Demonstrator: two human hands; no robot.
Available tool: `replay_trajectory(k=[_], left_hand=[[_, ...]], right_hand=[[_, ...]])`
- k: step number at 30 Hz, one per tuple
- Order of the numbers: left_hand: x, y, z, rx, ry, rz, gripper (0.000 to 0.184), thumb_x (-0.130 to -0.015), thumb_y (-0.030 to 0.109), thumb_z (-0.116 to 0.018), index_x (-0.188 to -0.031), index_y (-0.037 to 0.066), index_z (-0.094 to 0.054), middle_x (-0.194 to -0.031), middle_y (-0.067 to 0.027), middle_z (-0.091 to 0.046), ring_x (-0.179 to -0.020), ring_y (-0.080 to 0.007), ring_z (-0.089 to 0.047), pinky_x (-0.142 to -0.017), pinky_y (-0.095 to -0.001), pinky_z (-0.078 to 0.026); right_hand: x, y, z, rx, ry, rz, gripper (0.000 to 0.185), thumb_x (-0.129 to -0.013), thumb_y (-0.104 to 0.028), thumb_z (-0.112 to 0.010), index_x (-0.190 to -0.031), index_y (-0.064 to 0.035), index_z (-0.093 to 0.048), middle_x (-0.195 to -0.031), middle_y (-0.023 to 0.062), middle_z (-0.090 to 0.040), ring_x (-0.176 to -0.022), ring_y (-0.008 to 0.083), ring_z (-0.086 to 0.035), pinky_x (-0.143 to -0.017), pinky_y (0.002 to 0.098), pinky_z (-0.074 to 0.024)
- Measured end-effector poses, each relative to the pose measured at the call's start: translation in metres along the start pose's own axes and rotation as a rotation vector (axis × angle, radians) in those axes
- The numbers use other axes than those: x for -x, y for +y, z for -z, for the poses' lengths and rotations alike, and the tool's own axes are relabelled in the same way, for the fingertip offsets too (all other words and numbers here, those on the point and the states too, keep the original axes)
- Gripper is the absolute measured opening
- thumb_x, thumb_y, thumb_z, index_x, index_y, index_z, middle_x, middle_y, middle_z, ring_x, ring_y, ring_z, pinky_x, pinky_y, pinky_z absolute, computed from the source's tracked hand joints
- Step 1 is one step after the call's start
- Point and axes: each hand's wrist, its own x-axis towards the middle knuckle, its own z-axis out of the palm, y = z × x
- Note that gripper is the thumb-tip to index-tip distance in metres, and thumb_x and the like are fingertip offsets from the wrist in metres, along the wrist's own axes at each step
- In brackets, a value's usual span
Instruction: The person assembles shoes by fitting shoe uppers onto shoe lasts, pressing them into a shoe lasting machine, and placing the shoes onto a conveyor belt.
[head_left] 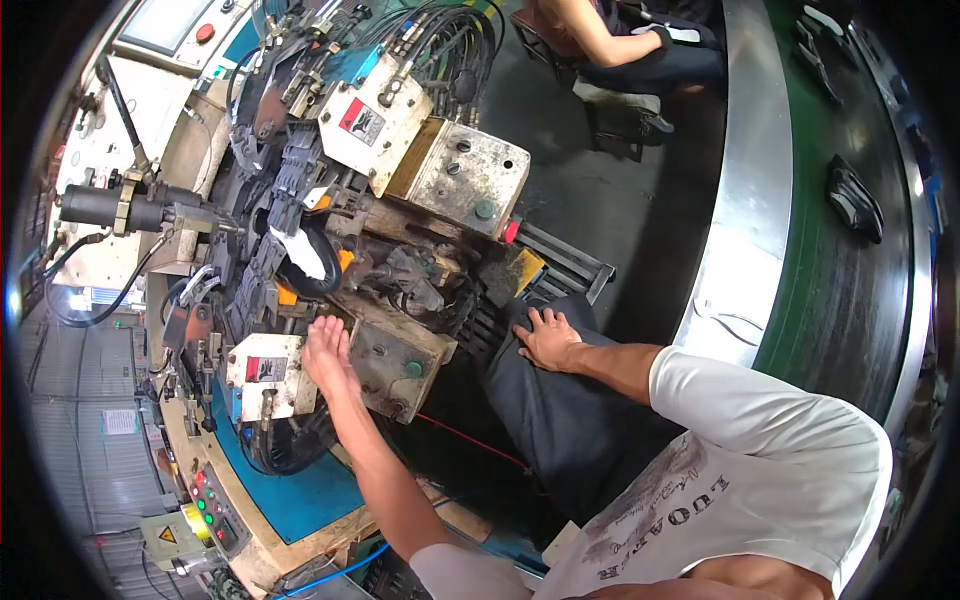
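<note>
My left hand (330, 355) is stretched out with its fingers extended and close together, holding nothing that I can see. It is beside a white machine plate (280, 375) with a red label; whether it touches the plate I cannot tell. Above it, a black shoe upper with a white inside (303, 257) sits in the clamps of a shoe machine (395, 275). My right hand (545, 338) lies with spread fingers on the dark trousers (560, 420) at my knee.
To the right runs a green-and-black conveyor (815, 270) with a metal edge, carrying several dark shoes (854, 200). Another person (610, 40) sits at the top, a gloved hand near a white piece. A button box (215, 510) stands lower left, and hoses loop around the machine.
</note>
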Motion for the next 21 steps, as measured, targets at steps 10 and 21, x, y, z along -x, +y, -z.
replay_trajectory(k=[10, 21], left_hand=[[-0.047, -0.018, -0.056, 0.403, -0.223, 0.309, 0.07, -0.107, 0.062, -0.051, -0.155, 0.012, -0.049, -0.148, -0.0118, -0.061, -0.136, -0.0357, -0.057, -0.118, -0.051, -0.042], [-0.011, -0.02, -0.068, 0.51, -0.351, 0.176, 0.051, -0.11, 0.037, -0.055, -0.148, 0.004, -0.052, -0.14, -0.0132, -0.063, -0.129, -0.0278, -0.062, -0.11, -0.0442, -0.051]], right_hand=[[-0.003, 0.004, 0.006, 0.003, 0.017, -0.006, 0.05, -0.102, -0.043, -0.061, -0.143, -0.0131, -0.061, -0.141, 0.0249, -0.052, -0.128, 0.0456, -0.053, -0.104, 0.058, -0.0471], [-0.01, -0.002, -0.001, 0.043, 0.026, -0.001, 0.048, -0.102, -0.044, -0.061, -0.137, -0.0122, -0.064, -0.134, 0.022, -0.056, -0.126, 0.0426, -0.055, -0.104, 0.0553, -0.0474]])
